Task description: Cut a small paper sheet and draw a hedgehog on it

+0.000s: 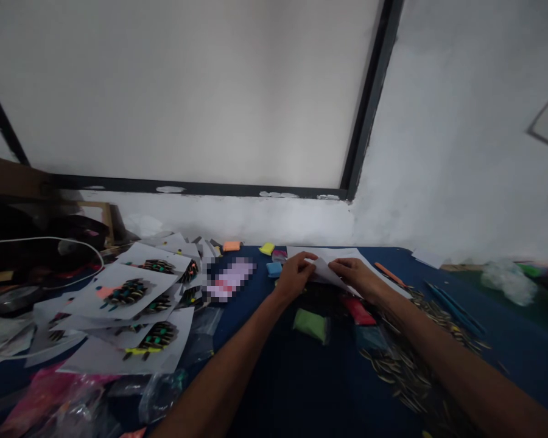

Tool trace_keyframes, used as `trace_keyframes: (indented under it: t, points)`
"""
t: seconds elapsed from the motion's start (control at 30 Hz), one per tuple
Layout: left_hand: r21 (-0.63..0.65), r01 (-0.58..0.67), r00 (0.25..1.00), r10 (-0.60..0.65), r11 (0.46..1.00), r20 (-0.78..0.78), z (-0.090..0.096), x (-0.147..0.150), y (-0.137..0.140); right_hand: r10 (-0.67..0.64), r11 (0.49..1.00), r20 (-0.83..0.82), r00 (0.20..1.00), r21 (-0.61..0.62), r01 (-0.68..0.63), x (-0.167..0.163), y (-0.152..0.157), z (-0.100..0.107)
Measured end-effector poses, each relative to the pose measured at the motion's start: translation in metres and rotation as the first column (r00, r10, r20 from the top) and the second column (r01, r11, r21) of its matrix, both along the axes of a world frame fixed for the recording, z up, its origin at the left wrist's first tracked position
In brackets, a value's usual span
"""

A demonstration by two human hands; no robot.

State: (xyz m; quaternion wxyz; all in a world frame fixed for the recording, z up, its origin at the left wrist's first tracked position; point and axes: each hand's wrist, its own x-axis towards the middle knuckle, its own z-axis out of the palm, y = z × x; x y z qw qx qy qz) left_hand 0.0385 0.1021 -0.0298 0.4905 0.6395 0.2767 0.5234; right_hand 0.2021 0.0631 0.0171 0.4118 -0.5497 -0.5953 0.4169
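A white sheet of paper (325,271) is pinched between my two hands at the far side of the blue-covered table. My left hand (296,275) grips its left edge, fingers closed. Fingers together, my right hand (357,277) holds the other side. More white paper (342,251) lies flat behind and beneath them. A blue packet (274,269) sits just left of my left hand. Nearer to me lie a light green packet (311,325) and a red packet (358,311), the latter partly under my right wrist. Striped sunflower seeds (404,371) are scattered around my right forearm.
To the left, white sheets (137,292) bearing seed-covered animal pictures are piled up. Plastic bags (80,401) lie in front of them. An orange stick (389,274) and a blue slender tool (456,308) rest at right. Orange (231,246) and yellow packets (267,249) sit near the wall.
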Motion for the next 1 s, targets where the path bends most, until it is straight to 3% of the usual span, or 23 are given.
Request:
trace_keyframes:
  t: [0.47,0.77,1.0]
  points:
    - [0.037,-0.088,0.995,0.086,0.995,0.050,0.002,0.003,-0.007,0.024,1.000,-0.018,1.000,-0.015,-0.024,0.001,0.002,-0.008]
    - [0.083,-0.179,0.983,0.176,0.980,0.043,0.002,0.003,-0.006,0.038,0.999,0.023,0.999,0.016,-0.038,-0.008,-0.005,0.005]
    - [-0.163,-0.150,0.978,0.171,0.975,0.123,0.002,0.004,-0.007,0.020,1.000,0.019,1.000,0.017,-0.020,-0.012,-0.005,-0.003]
